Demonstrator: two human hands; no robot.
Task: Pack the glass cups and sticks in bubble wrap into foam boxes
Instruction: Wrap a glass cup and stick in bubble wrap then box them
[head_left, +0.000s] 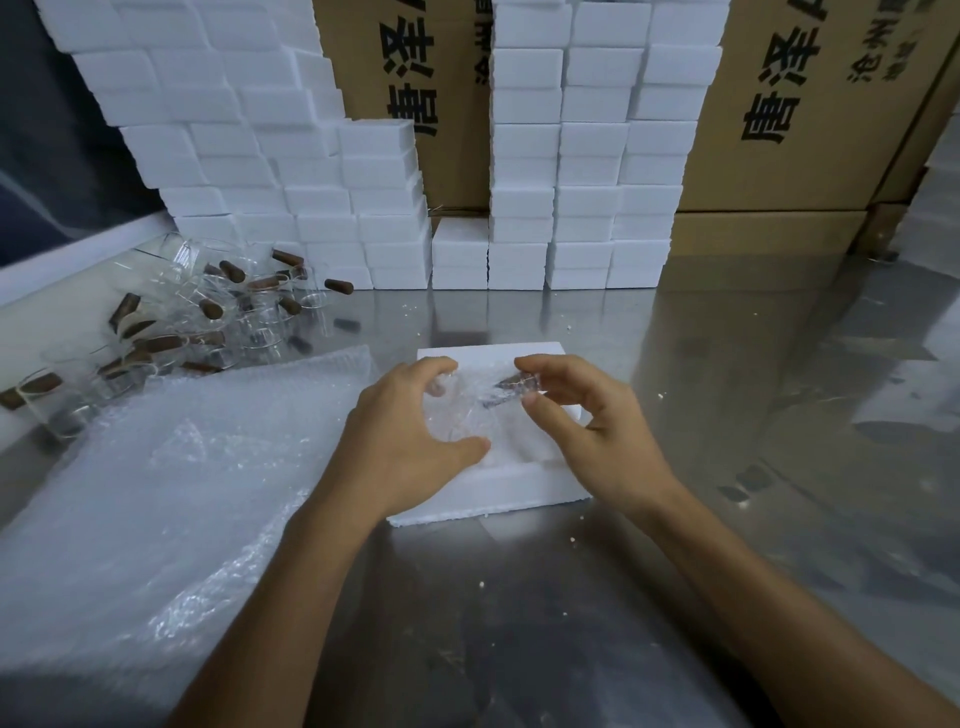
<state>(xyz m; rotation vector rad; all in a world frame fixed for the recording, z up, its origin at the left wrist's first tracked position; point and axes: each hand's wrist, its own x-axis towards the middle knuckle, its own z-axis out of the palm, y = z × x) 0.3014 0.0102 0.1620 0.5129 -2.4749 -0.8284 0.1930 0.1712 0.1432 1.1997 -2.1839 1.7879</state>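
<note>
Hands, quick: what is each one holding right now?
Left hand: curled round the bubble-wrapped glass cup over the foam box.
Right hand: pinching the same bundle's wrapped end.

Shiny metal desk (519, 597) fills the foreground, reflective, with white crumbs (482, 584) scattered across it. At the back, tall brown cardboard cartons (789, 104) stand stacked, bold black Chinese characters printed down their faces. Another carton (363, 57) shows between the white stacks. Far left, a dark panel (47, 156) with a pale ledge (78, 260) running beneath it.
</note>
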